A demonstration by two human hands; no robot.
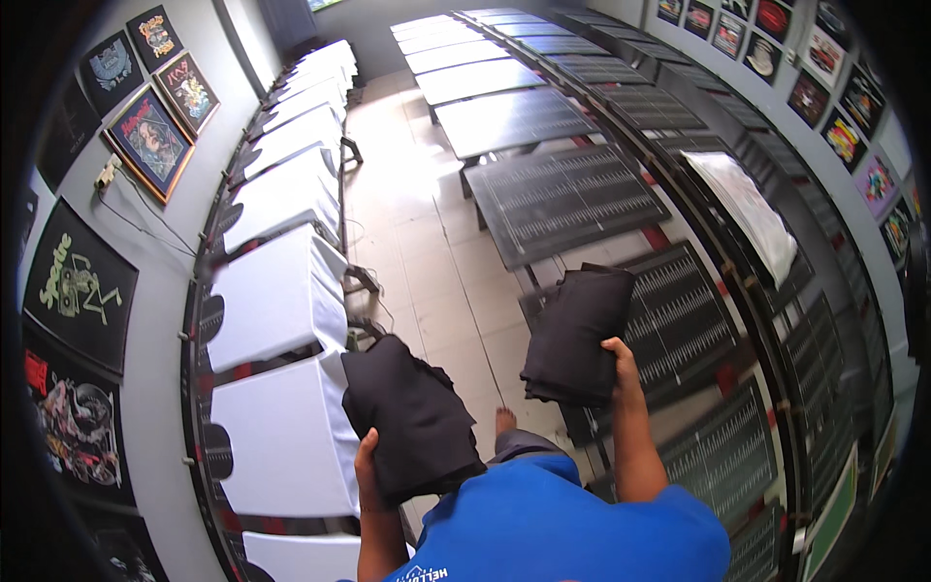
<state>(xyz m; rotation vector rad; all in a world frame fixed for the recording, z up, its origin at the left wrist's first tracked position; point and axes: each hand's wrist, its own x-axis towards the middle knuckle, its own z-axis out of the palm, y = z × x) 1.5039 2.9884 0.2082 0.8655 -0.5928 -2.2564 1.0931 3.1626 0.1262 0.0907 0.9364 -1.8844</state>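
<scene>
My left hand (367,456) is closed around the outer edge of a folded black cloth bundle (412,417), its thumb on top. In my right hand (624,367) is a second folded black cloth bundle (580,335), gripped at its right side with the thumb showing. Both bundles have several layers along their edges and are held apart in front of me. The left one hangs beside a board covered in white cloth (281,441). Beneath and beyond the right one lies a black board with white ruled marks (684,320). Most of my fingers are hidden under the cloth.
White-covered boards (267,296) run in a row along the left wall. To the right, black ruled boards (572,199) line a long rail (718,247). A white cloth stack (742,209) lies past the rail. Between the rows runs a tiled floor (436,291). Framed prints (150,141) hang on the wall.
</scene>
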